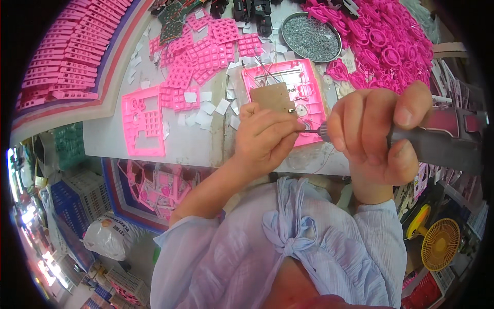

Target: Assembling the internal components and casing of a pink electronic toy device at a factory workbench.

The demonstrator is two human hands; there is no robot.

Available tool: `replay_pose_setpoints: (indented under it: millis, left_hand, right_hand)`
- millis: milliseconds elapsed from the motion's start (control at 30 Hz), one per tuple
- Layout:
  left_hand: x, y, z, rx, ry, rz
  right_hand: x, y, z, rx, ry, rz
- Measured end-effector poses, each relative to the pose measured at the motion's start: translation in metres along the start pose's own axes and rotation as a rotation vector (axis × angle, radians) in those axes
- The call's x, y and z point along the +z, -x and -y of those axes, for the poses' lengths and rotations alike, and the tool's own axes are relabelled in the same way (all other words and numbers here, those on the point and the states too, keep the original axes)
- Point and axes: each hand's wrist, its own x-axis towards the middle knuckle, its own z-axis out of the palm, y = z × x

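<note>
My right hand point(378, 135) is wrapped round a dark electric screwdriver point(437, 147) with a reddish panel, held sideways with its bit pointing left. My left hand point(268, 133) is closed, its fingertips pinched at the end of the bit; what they hold there is hidden or too small to name. Under my left hand lies a brown circuit board point(272, 97), inside an open pink plastic housing point(315, 85). Thin wires rise from the housing, and a small white round part sits beside the board.
A round tray of small metal screws point(312, 38) stands behind the housing. Pink keypad pieces point(206, 54) and white paper squares lie to the left, near a pink panel point(143, 123). Pink rings point(381, 44) heap at the right. A yellow fan point(441, 244) stands at lower right.
</note>
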Motion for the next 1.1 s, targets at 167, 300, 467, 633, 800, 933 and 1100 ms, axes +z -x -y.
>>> replay_pose_setpoints:
  millis: [167,300,467,633,800,933,1100]
  left_hand:
    - [0.001,-0.003,-0.001,0.023,-0.002,-0.043]
    - [0.0,-0.004,0.001,0.054,-0.048,-0.03]
    - [-0.004,-0.005,0.004,0.111,-0.125,-0.013]
    - [-0.011,-0.006,0.005,0.151,-0.236,0.072]
    - [-0.039,-0.027,0.01,0.046,-0.409,0.182]
    - [-0.023,0.005,0.015,-0.074,-0.47,0.349]
    - [-0.02,0.006,0.013,-0.156,-0.446,0.321]
  right_hand:
    - [-0.003,-0.002,0.003,-0.001,-0.021,0.042]
    - [-0.001,0.0,-0.001,-0.009,-0.022,0.005]
    - [0.0,0.0,-0.001,-0.002,0.006,-0.002]
    - [0.0,0.002,-0.011,0.002,0.042,-0.049]
    - [-0.022,-0.007,-0.051,-0.037,0.142,-0.192]
    - [-0.022,-0.01,-0.077,0.038,0.194,-0.24]
    - [-0.025,-0.01,-0.093,0.029,0.385,-0.21]
